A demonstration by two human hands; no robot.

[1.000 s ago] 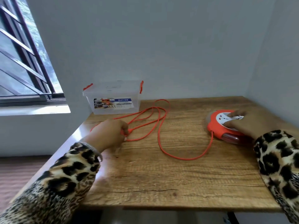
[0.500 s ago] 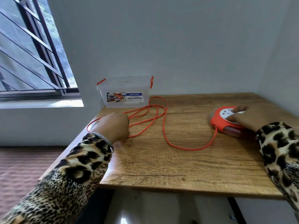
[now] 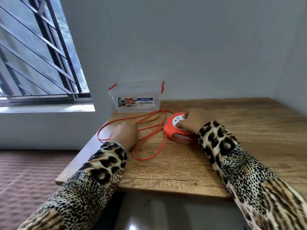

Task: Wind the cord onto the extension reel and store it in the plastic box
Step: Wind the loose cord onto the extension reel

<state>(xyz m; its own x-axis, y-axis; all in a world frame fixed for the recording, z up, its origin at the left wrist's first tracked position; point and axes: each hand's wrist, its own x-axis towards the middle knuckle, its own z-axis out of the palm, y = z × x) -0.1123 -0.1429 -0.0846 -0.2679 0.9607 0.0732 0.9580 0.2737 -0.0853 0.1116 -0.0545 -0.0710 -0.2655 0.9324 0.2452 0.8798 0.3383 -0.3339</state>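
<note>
A: Head view, status of the hands?

B: The left hand point(image 3: 126, 133) lies curled on the cord point(image 3: 150, 130) near the bench point(image 3: 182, 171) edge; whether it grips the cord cannot be told. The right hand point(image 3: 191, 121) rests on the extension reel point(image 3: 176, 128), fingers bent on the white socket face.

A: Cord condition?

B: Mostly unwound, in crossing loops between the reel and the plastic box point(image 3: 137, 98), which stands lidded at the back left corner.

A: Hazards?

B: Probable ones: crossed loops may knot during winding; a slack loop overhanging the edge may snag; an unsteadied reel may slide.
</note>
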